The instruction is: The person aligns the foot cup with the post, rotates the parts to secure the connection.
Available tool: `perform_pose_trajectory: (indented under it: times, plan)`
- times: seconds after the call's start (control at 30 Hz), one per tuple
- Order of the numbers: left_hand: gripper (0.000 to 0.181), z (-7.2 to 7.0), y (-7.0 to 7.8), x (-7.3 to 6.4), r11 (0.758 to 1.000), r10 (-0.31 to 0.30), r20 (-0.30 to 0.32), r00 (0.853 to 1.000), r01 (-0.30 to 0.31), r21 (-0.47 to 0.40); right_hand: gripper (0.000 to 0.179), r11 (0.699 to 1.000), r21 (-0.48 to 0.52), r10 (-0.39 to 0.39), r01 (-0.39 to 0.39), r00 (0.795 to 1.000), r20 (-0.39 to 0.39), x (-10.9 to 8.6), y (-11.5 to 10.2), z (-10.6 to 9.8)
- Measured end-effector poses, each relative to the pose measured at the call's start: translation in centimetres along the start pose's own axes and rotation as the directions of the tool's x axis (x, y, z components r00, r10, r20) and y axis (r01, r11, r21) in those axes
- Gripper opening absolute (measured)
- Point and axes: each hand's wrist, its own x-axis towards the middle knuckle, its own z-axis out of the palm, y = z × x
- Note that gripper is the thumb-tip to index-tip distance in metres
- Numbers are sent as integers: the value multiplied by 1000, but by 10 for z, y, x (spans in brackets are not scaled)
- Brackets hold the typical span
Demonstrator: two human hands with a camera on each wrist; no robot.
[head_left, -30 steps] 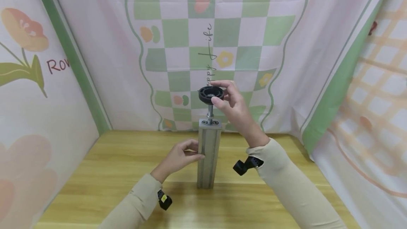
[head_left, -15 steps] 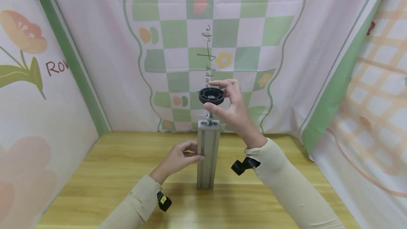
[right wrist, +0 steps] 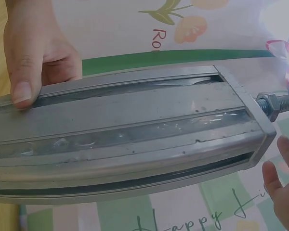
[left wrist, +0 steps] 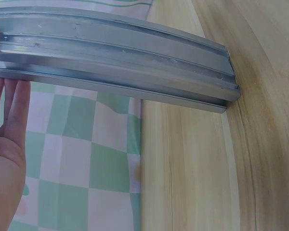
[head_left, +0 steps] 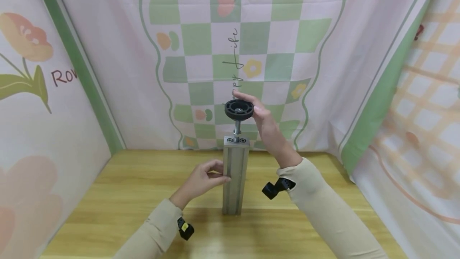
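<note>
At the left we see the left hand (head_left: 197,180), and its grip is pinched on the metal post (head_left: 236,173): the thumb lies on one face, the fingers on another side. The post stands upright on the worktop (head_left: 122,181), near its middle. Its foot is narrow for such a tall thing, so we think that a sideways push near the top could tip it. The cause would be the left grip, which has only one side of the post and does not go around it.

On top, the bolt (head_left: 237,126) rises from the end plate (head_left: 236,143) and bears the black disc (head_left: 238,111). A nut (right wrist: 268,105) sits on the bolt near the plate. We cannot tell how deep the thread goes; if it is little engaged, the disc could wobble or go crooked.

At the right, the right hand (head_left: 269,129) has its grip loose, with fingers extended by the rim of the disc and nothing enclosed. Whether every fingertip touches, we cannot say. With so light a contact, the fingers could slip on the rim, or push the disc aside instead of turning it.
</note>
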Motion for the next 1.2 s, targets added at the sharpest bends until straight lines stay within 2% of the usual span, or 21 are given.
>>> perform_pose_trajectory:
  times: [0.33, 0.5, 0.7, 0.87, 1.1, 1.2]
  plan:
    - [29, 1, 0, 0, 1000, -5, -4, 1000, 5, 1, 53, 999, -18, -50, 51, 998, 47, 0, 0, -5]
    - [29, 1, -1, 0, 1000, 5, -10, 1000, -5, 8, 49, 997, -75, -6, 7, 1000, 12, -2, -2, -6]
    - [28, 1, -3, -1, 1000, 12, -8, 1000, -12, 11, 49, 997, -75, 26, -28, 999, -30, -4, -4, -5]
    - [28, 0, -3, 0, 999, 30, -2, 1000, -30, 12, 50, 994, -108, -5, -2, 998, -67, -3, -5, -3]
    - [28, 0, -3, 0, 999, 35, 3, 999, -35, -1, 55, 960, -278, -72, 32, 988, -133, 0, -6, 1]
    - [28, 0, -3, 0, 1000, 19, 1, 1000, -19, 4, 55, 961, -273, -80, 44, 989, -125, 0, -5, 4]
